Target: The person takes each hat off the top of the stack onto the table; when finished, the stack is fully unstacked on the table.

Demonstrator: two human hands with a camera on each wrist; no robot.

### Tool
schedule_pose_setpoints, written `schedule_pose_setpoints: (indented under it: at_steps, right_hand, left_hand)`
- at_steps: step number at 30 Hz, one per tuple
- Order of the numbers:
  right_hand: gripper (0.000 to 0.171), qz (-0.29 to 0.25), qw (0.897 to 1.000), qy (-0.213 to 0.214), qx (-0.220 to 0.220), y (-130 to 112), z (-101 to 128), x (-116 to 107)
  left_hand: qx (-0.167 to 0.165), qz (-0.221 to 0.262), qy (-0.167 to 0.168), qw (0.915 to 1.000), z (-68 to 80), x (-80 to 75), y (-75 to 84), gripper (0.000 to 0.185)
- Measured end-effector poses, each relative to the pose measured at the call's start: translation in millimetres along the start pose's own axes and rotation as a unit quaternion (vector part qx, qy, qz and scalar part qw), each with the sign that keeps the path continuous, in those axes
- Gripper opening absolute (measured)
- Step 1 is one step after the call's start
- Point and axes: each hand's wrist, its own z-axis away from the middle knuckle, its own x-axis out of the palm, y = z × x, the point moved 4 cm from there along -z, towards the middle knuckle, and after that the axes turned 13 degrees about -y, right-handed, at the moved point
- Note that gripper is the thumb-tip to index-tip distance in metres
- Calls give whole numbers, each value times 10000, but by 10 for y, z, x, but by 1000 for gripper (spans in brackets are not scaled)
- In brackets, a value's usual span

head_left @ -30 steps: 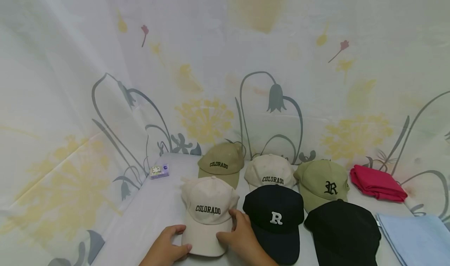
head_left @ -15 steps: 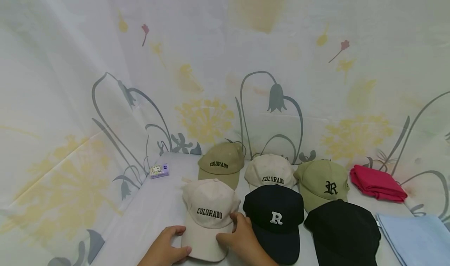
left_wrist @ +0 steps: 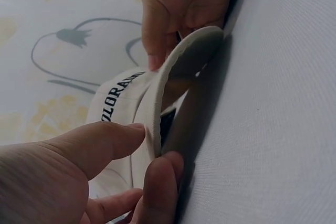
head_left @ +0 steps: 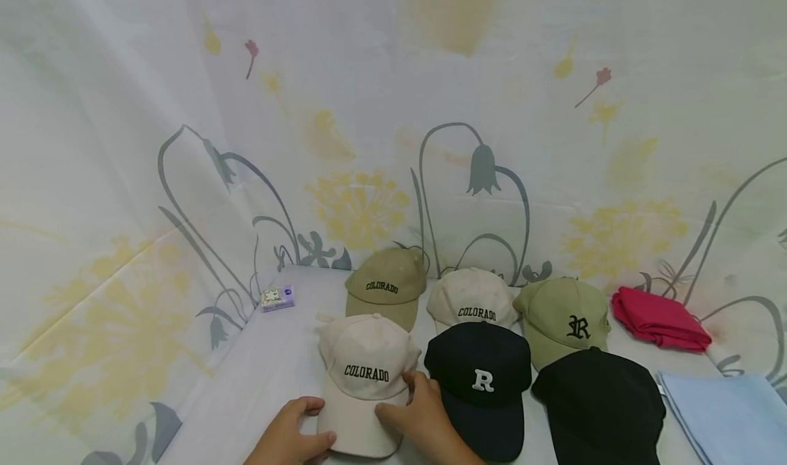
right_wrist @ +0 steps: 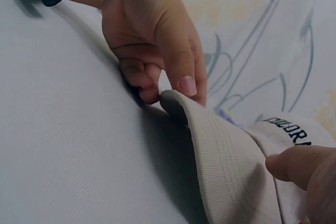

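Both of my hands are gripping the brim of the cream COLORADO cap at the front left of the bench. My left hand is pinching the brim's left edge, thumb on top and fingers curled beneath, as the left wrist view is showing. My right hand is clamping the brim's right side, thumb lying across the top and fingers tucked under. In both wrist views the brim's edge is lifting slightly off the white bench cover, while the crown is sitting upright, its lettering facing me.

Just to the right, touching my right hand, the black R cap is resting, and beside that a plain black cap. Behind them a row is running along the floral curtain: a khaki COLORADO cap, an off-white COLORADO cap and an olive cap with a gothic letter. A folded red cloth is lying at the far right, with a light blue cloth nearer me. A small purple box is sitting in the far left corner, well apart from the caps.
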Motion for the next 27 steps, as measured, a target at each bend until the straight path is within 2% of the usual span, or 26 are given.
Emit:
schedule_pose_setpoints:
  at_steps: [4, 8, 15, 21, 27]
  right_hand:
    - [75, -20, 10000, 50, 1, -5, 1, 1]
    - [74, -91, 9999, 67, 38, -7, 4, 3]
    - [74, -157, 9996, 233, -37, -41, 36, -37]
    - [71, -340, 9979, 425, -338, -149, 64, -188]
    - [68, -626, 9960, 422, -480, -277, 61, -387]
  left_hand:
    - [-14, 720, -242, 9971, 10, 19, -24, 66]
    - [-14, 1368, -474, 9895, 10, 30, -50, 65]
    - [-145, 1702, -598, 9835, 22, -34, -59, 62]
    - [-357, 1380, -69, 9898, 18, -203, 19, 46]
    - [-306, 1163, 426, 9918, -102, -496, 191, 34]
